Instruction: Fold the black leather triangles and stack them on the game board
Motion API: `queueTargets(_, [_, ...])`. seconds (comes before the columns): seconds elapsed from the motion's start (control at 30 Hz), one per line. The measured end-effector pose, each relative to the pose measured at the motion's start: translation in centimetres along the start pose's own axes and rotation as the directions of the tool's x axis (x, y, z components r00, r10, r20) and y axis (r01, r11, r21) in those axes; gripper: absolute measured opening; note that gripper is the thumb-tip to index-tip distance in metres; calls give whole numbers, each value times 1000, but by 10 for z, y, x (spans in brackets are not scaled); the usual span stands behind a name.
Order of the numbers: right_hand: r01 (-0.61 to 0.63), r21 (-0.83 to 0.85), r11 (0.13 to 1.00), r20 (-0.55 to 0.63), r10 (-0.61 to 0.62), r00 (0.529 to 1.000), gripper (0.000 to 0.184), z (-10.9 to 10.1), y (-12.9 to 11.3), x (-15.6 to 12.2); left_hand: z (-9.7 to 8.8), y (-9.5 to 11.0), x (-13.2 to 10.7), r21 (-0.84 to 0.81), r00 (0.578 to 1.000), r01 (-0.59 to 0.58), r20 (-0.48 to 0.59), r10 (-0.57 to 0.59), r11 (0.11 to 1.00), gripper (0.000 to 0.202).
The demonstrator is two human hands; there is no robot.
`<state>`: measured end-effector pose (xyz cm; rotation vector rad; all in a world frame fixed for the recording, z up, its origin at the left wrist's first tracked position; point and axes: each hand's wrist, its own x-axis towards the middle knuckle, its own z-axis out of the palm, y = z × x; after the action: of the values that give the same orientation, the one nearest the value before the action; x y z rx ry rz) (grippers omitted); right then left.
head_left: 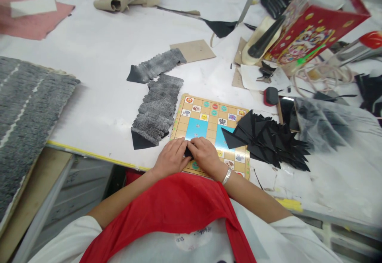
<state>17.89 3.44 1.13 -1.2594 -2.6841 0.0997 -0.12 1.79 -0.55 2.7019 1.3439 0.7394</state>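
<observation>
white work table [104, 56] fills the view, and a printed game board [209, 121] lies at its near edge. on the near part of this board the left hand [171, 158] and the right hand [205, 155] meet with fingers curled narrow. both pinch one small black piece [188, 152], which rests on the board between them. at 2 o'clock from the hands a pile of black triangles [268, 139] overlaps the board. at 11 o'clock a row of grey fuzzy pieces [156, 113] lies just beside the board. a red gift bag [310, 28] stands well apart at 1 o'clock.
</observation>
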Motion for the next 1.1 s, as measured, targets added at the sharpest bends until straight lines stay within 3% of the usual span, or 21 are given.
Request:
queueTargets(0.3, [25, 59, 998, -111, -19, 994, 29, -5, 15, -40, 6, 2, -2, 70, 998, -46, 46, 42, 996, 52])
queueTargets(0.53, [55, 25, 998, -68, -53, 996, 30, -9, 16, -44, -1, 7, 1, 155, 987, -57, 156, 32, 986, 58])
queueTargets(0.73, [55, -6, 998, -51, -56, 997, 30, -11, 20, -54, -7, 11, 5, 198, 981, -93, 184, 56, 976, 58])
queueTargets(1.0, [36, 4, 999, -67, -35, 997, 29, -11, 21, -63, 3, 12, 1, 152, 950, -139, 299, 89, 978, 84])
queueTargets(1.1, [31, 1, 1000, -47, -31, 998, 28, -13, 20, -63, 1, 15, 1, 147, 948, -116, 311, 66, 982, 82])
